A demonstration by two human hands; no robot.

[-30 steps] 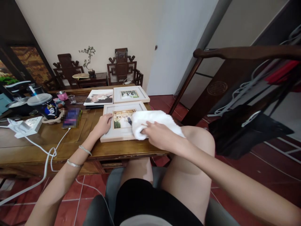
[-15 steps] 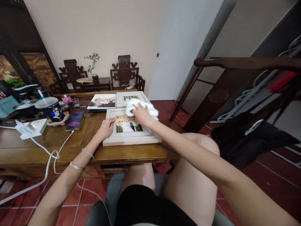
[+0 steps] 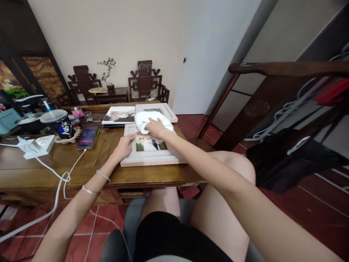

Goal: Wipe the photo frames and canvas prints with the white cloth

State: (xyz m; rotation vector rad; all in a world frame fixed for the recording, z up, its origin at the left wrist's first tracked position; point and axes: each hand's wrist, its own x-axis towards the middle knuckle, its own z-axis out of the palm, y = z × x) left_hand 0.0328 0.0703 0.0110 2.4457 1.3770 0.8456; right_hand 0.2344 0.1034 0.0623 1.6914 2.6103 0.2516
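Pretty cozy room here, pale wall (image 3: 141, 29) at the back, red tile floor (image 3: 188, 129), and a brown wooden table (image 3: 106, 156) up front. Far left on it there's a white power strip (image 3: 45, 143) with a plug in it, then a lidded dark cup (image 3: 58, 125), a pink cup (image 3: 77, 112) further back and a phone (image 3: 87, 140) on a cable. Next comes a flat photo print (image 3: 118, 115), and nearer, the left hand (image 3: 124, 146) resting on the left edge of a pale picture frame (image 3: 152, 157) lying face up near the table's edge; can't tell if it's actually clasping it. The right hand (image 3: 156, 128) has a bunched white cloth (image 3: 151, 116) gripped over that frame's far edge, partly hiding a second frame (image 3: 169, 112) behind. Off right, a dark wooden chair (image 3: 253, 109).
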